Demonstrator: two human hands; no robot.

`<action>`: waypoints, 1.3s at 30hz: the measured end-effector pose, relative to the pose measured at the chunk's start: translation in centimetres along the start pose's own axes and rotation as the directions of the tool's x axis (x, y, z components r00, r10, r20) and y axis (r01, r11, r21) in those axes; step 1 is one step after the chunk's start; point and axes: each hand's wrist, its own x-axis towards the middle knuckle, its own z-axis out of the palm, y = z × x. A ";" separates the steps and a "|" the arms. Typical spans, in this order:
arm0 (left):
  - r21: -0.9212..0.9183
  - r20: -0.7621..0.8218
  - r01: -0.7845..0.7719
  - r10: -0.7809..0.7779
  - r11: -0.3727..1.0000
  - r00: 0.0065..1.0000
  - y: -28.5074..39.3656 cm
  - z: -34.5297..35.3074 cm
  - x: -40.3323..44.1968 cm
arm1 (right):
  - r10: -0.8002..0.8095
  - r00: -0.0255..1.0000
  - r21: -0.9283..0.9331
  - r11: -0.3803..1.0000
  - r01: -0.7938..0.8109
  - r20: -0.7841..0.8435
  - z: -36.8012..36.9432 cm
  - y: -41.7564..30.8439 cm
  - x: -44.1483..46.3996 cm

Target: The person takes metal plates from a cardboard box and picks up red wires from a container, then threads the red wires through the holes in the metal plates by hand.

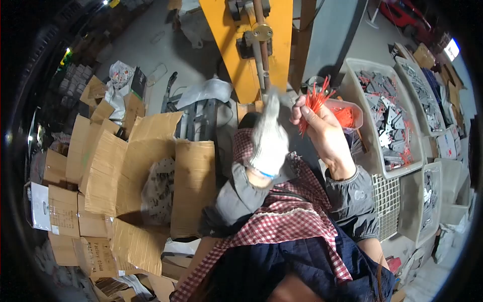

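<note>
My right hand [324, 128], bare, is closed around a bundle of thin red strips [317, 103] that fan out above and below the fingers. Whether they are ties or cords I cannot make out. My left hand [270, 138] wears a white knitted glove and is raised just left of the bundle, apart from it. Motion smears its fingertips, and no object shows in it. Behind my right hand, a small clear tub [358, 115] holds more of the red strips.
On the left stands an opened cardboard box [193, 189] with plastic-wrapped parts inside. A yellow machine column [216, 22] rises ahead. To the right, a large plastic bin [352, 80] contains grey metal parts and red strips, beside a second bin [422, 234].
</note>
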 end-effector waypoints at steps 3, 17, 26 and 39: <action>-0.587 0.123 0.246 -0.215 0.771 0.969 -3.1 -1.5 -1.0 | 0.010 1.000 -0.187 0.982 -0.014 -0.023 0.1 0.6 -0.3; 0.390 0.224 0.128 -0.228 0.912 0.947 2.7 -2.5 -0.4 | 0.629 0.769 -0.319 0.756 -0.572 0.112 0.4 -1.4 -0.1; 0.318 0.172 0.063 -0.123 0.946 0.977 4.7 -2.5 0.1 | 0.550 0.820 -0.234 0.828 -0.510 0.160 1.4 -1.8 -0.7; 0.997 0.029 -0.071 0.791 0.018 0.611 2.7 -4.5 -0.8 | 0.319 0.944 0.373 0.889 -0.267 -0.086 -0.3 2.6 -1.1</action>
